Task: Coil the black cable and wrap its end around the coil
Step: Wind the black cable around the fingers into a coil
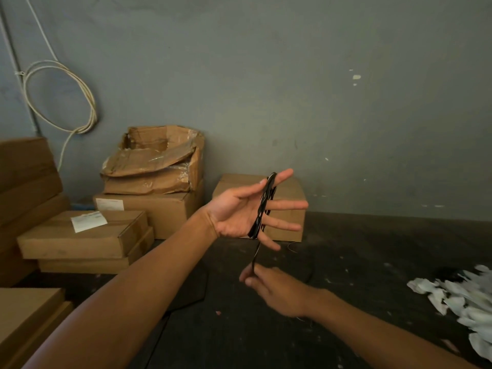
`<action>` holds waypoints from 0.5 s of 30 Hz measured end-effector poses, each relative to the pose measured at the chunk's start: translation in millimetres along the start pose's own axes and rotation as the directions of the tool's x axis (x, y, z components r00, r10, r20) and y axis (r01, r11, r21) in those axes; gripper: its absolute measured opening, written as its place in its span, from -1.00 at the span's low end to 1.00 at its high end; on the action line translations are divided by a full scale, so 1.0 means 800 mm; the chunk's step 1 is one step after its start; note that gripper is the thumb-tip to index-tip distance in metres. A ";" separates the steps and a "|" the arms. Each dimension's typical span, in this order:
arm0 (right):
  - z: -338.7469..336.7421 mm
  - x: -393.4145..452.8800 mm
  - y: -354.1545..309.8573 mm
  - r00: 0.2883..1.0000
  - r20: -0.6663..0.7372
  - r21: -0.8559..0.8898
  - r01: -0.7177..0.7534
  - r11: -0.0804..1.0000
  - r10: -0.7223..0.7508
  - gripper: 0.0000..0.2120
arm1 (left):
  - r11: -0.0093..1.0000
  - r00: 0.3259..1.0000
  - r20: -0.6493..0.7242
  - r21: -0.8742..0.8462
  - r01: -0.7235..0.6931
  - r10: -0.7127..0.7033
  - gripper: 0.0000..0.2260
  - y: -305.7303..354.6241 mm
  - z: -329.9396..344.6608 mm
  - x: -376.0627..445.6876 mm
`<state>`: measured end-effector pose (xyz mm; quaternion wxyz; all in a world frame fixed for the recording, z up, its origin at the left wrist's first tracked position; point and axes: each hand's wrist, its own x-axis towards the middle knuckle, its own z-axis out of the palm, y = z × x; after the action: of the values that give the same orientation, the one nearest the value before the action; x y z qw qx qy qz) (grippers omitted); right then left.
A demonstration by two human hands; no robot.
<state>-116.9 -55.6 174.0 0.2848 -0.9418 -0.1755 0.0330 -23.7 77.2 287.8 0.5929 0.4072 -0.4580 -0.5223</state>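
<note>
head view:
left hand [241,211]: palm open and facing right, fingers spread flat and straight; it does not clench, yet it carries the coil looped over the fingers.
black cable [262,209]: thin, glossy, with pale glints; several loops lie flat across the left fingers near their base, forming a narrow elongated coil from the index finger down to the little finger.
cable tail: one strand drops from the bottom of the coil straight to the right hand just below.
right hand [277,288]: blurred, back of hand up, thumb and fingertips pinching the strand.
floor [359,262]: dark, rough, flecked with pale spots, under both hands; more cable trails on it, hard to trace.
cardboard boxes [85,235]: matte brown, rectangular, stacked left of and behind the left hand; one crumpled.
white scraps [463,296]: crinkled pile far right of the right hand.
</note>
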 end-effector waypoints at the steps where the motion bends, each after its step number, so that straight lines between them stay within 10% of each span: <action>1: 0.000 -0.001 -0.008 1.000 0.027 -0.038 0.016 0.999 -0.015 -0.80 | 1.000 1.000 -0.018 -0.001 -0.001 0.001 -0.57 -0.001 -0.002 0.000; 15: -0.094 -0.033 -0.097 0.994 0.048 -0.379 0.112 0.919 -0.102 -0.75 | 0.998 0.975 -0.221 -0.055 0.005 -0.017 -0.55 -0.027 -0.020 -0.004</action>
<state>-153.9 -44.2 278.6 0.0957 -0.9676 -0.2336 -0.0044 -13.3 78.0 262.4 0.6481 0.4491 -0.3728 -0.4891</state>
